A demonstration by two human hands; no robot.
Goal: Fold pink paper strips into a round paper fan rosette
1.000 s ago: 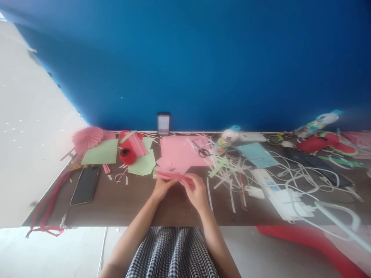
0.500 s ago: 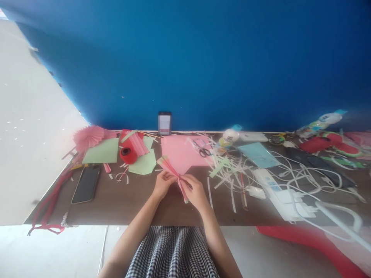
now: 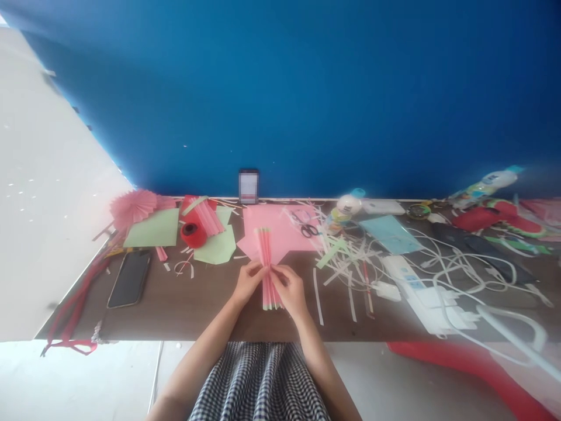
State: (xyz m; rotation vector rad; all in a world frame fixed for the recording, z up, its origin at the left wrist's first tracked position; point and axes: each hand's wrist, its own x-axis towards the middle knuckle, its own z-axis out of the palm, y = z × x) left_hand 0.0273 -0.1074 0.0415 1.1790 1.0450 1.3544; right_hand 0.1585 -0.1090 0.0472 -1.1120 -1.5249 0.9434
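Note:
A pleated strip of pink paper [image 3: 265,248] with green ends stands nearly straight up and down in front of me, pinched narrow at its middle. My left hand [image 3: 249,283] grips the pinched middle from the left, its fingertips pressed together. From the other side my right hand [image 3: 290,287] grips the same spot with thumb and fingers. Both ends of the pleats spread slightly, above and below the hands. Just behind lies a flat sheet of pink paper [image 3: 280,225], with scissors [image 3: 309,230] on its right part.
To the left are a phone [image 3: 130,279], a red ribbon spool [image 3: 193,235], green paper [image 3: 153,227] and a pink paper fan [image 3: 134,207]. On the right are paper scraps [image 3: 346,257], a glue bottle [image 3: 347,207] and a power strip [image 3: 421,295] with tangled cables. Another phone [image 3: 249,186] leans on the blue wall.
The pleated pink paper has turned from a leftward slant to nearly upright, and its lower end is fanned wider. Both hands keep hold of its middle.

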